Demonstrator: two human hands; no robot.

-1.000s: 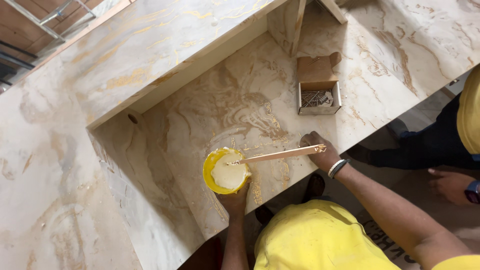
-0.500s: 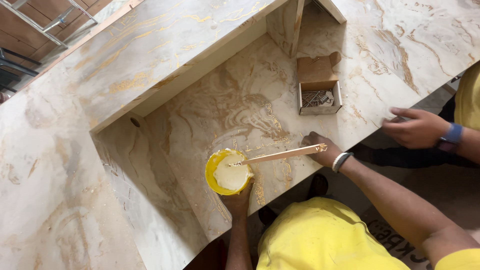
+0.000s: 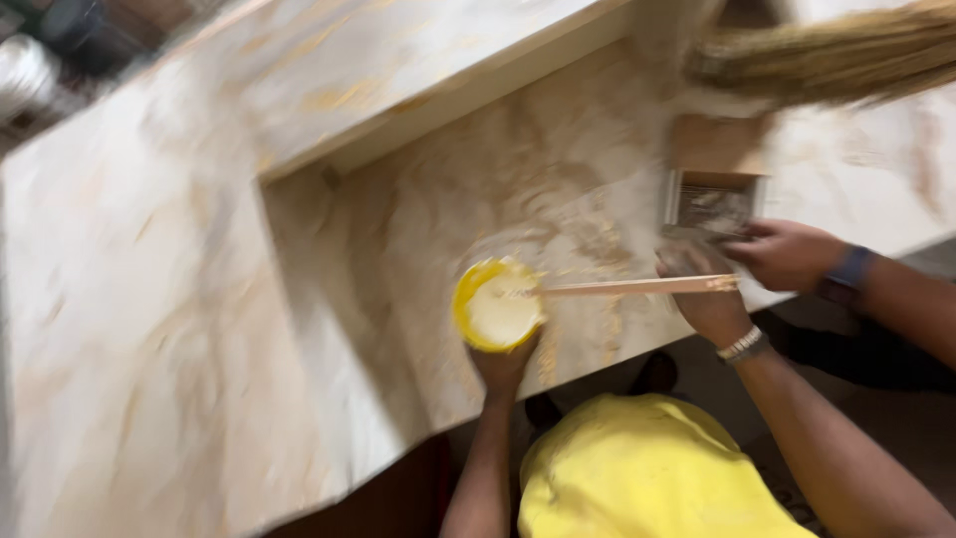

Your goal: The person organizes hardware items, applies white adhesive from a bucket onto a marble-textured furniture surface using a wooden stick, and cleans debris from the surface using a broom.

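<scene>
On the marble-patterned desk [image 3: 199, 329], a round yellow bowl of white paste [image 3: 497, 305] rests, its near rim gripped by the left hand [image 3: 504, 364]. Right of the bowl, the right hand [image 3: 709, 299] pinches a thin wooden stick [image 3: 637, 287] reaching into it. A co-worker's hand [image 3: 787, 254] touches a small open box [image 3: 713, 204] beyond.

A carpentry workshop or furniture-fitting site: marble-patterned laminate panels [image 3: 179, 329] form an unfinished counter, with a yellow glue tub [image 3: 496, 305], a small box of nails [image 3: 712, 207] and a broom [image 3: 827, 55].
</scene>
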